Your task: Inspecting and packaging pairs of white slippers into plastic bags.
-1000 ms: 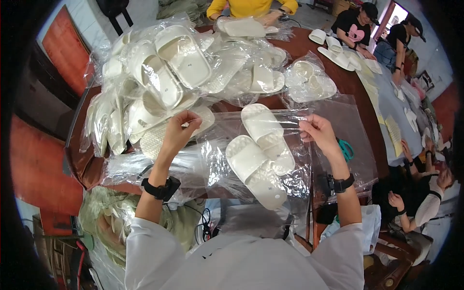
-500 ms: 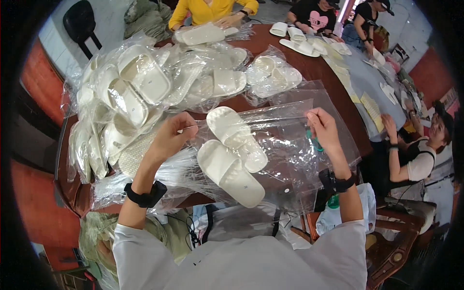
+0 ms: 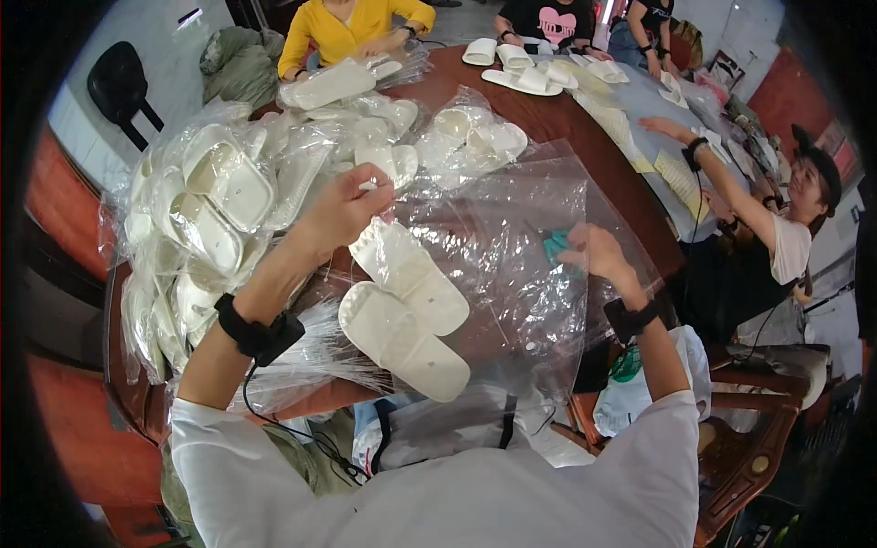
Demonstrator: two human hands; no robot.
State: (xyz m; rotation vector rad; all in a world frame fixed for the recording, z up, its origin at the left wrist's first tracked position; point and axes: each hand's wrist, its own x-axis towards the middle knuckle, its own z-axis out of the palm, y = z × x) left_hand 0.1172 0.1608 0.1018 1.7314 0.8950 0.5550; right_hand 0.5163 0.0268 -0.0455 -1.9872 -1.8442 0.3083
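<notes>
A clear bag (image 3: 512,265) holding two white slippers (image 3: 406,306) is pinched shut by the left hand (image 3: 343,210) and right hand (image 3: 594,256), slippers between them.

I wear a white shirt (image 3: 475,498) with long sleeves pushed up my forearms. Above each sleeve, a black wristband: one on my left wrist (image 3: 256,331), trailing a thin black cable, one on my right (image 3: 633,320).

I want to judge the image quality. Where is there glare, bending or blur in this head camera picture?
Head view: bright glare streaks on the clear plastic bag held by the left hand and right hand; the white slippers inside look sharp; the table edge bends toward the rim; the corners are black; the piled packed slippers are washed pale.
</notes>
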